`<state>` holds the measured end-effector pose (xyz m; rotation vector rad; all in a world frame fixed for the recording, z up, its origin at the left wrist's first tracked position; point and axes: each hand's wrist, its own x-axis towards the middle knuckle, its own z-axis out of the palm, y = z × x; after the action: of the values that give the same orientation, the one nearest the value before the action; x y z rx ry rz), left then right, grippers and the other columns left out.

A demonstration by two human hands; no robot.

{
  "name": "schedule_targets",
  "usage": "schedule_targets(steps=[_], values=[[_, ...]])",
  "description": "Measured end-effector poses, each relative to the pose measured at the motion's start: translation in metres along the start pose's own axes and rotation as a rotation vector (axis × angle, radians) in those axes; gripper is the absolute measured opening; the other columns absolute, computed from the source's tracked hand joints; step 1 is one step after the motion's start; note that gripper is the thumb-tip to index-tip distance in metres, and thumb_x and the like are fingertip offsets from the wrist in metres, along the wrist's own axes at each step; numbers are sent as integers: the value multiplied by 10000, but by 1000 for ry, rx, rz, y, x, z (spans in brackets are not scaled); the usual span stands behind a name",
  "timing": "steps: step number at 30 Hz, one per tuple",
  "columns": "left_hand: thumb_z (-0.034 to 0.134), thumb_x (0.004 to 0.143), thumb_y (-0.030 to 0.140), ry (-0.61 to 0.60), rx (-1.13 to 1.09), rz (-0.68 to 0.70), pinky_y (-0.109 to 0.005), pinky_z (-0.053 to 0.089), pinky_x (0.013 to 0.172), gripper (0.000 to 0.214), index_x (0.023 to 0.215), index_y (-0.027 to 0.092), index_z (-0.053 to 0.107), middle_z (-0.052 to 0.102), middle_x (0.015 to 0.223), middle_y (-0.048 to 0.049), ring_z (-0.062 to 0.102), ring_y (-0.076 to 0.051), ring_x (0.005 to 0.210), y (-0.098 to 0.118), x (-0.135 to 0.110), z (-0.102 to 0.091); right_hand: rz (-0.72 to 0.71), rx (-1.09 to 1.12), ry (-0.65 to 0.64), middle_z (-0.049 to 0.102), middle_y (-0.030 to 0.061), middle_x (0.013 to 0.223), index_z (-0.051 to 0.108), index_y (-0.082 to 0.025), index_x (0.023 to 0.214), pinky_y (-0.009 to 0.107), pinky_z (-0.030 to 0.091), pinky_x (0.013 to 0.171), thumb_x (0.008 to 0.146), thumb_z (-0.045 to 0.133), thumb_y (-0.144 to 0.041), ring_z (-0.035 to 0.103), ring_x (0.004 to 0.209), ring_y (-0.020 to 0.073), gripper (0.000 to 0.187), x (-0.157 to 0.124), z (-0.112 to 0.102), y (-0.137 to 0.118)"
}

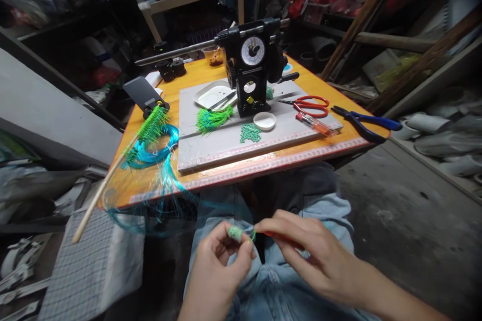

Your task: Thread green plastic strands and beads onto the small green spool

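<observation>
Over the lap, below the tabletop (158,188) edge, both hands meet. The left hand (218,267) is closed on a small pale green bit (236,233), pinched between thumb and fingertips. The right hand (309,255) comes in from the other side, thumb and forefinger pinched narrow on a thin green strand (253,234) that runs off the bit; something reddish shows at those fingertips, too small to make out. The two hands are nearly touching, above blue jeans (331,206).

Up on the orange tabletop lies a grey mat (226,148). At the back of the mat stands a black winder (251,72) with a round dial. Left of it sits a white tray (211,94), and in front of the tray a green tuft (213,119). A heap of green beads (250,133) lies just beside a white cap (264,121). To the right are red scissors (312,105), a lighter (317,125) and, at the tabletop's corner, blue pliers (367,123). On the left a stick (98,196) with green bristles crosses a coil of blue fibre (160,149), whose loose ends hang over the edge
</observation>
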<state>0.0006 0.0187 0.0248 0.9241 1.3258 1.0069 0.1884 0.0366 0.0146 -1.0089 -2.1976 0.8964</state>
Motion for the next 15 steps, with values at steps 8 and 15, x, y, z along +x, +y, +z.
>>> schedule_targets(steps=[8, 15], values=[[717, 747, 269, 189, -70, 60, -160, 395, 526, 219, 643, 156, 560, 548, 580, 34, 481, -85, 544, -23, 3, -3, 249, -462, 601, 608, 103, 1201, 523, -286, 1318, 447, 452, 931, 973, 391, -364, 552, 1135, 322, 377, 3, -97, 45], [733, 757, 336, 125, -191, 99, -164, 392, 528, 281, 633, 152, 559, 546, 560, 32, 473, -78, 526, -33, 4, 2, 499, -857, 497, 644, 196, 1100, 674, -139, 1107, 273, 388, 496, 733, 651, -614, 649, 754, 280, 605, 11, -174, 128]])
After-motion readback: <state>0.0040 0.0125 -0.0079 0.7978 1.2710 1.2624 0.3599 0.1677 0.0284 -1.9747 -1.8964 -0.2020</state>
